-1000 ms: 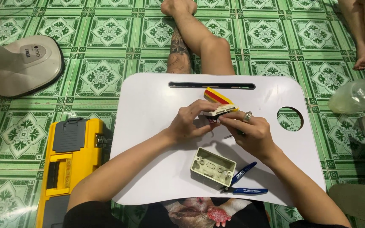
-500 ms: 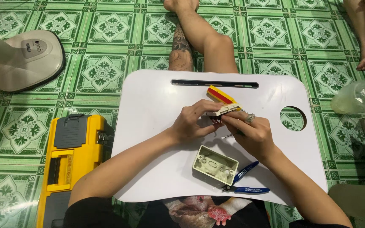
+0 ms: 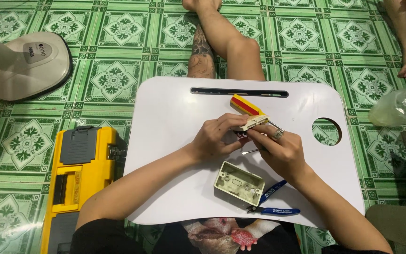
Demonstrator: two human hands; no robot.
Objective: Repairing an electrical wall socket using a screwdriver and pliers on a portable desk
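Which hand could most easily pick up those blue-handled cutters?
Probably the right hand: the blue-handled cutters lie beside its wrist on the white lap tray. The left hand is farther away, holding the small cream part.

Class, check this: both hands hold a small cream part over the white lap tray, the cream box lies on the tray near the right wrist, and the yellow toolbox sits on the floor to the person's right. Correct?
Not quite. The head view shows the toolbox on the floor to the person's left, not right. The rest stands: both hands, left and right, hold the cream part over the tray, and the box lies near the right wrist.
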